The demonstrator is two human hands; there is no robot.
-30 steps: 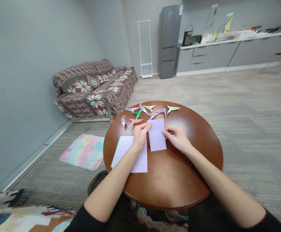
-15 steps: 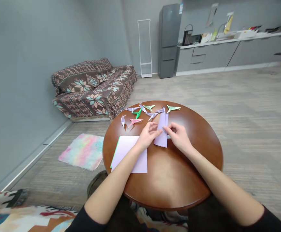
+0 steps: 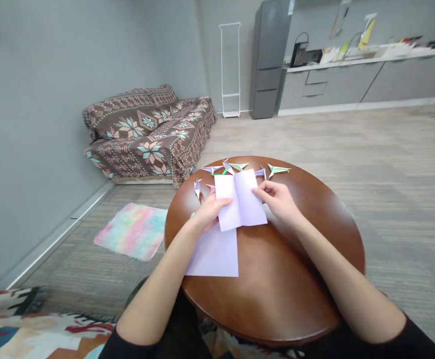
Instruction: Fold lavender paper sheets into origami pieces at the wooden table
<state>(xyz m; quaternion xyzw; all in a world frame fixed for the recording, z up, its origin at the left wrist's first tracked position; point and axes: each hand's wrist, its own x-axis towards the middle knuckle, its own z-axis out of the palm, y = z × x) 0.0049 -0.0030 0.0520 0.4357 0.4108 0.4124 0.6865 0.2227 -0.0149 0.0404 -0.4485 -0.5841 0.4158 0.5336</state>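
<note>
A sheet of light purple paper (image 3: 250,203) is held up over the round table, opened out with a crease running down its middle. My left hand (image 3: 210,211) grips its left edge, thumb on the front and fingers behind. On the opposite side, my right hand (image 3: 277,198) pinches the right edge between thumb and fingers. Beneath my left hand and forearm lies a stack of purple paper (image 3: 217,254), partly covered. Beyond the held sheet are several folded paper cranes, among them a light green crane (image 3: 277,170) and a purple crane (image 3: 197,188). The sheet hides some of them.
The round brown wooden table (image 3: 277,294) stands close in front of me. Behind it are a sofa with a patterned cover (image 3: 146,134), a fluffy pastel rug (image 3: 133,231), a white rack (image 3: 231,70), a grey fridge (image 3: 270,60) and a kitchen counter (image 3: 352,65).
The purple sheet was folded into a narrow strip and is now spread open. My hands have moved apart, each to one side edge. The view has shifted slightly.
</note>
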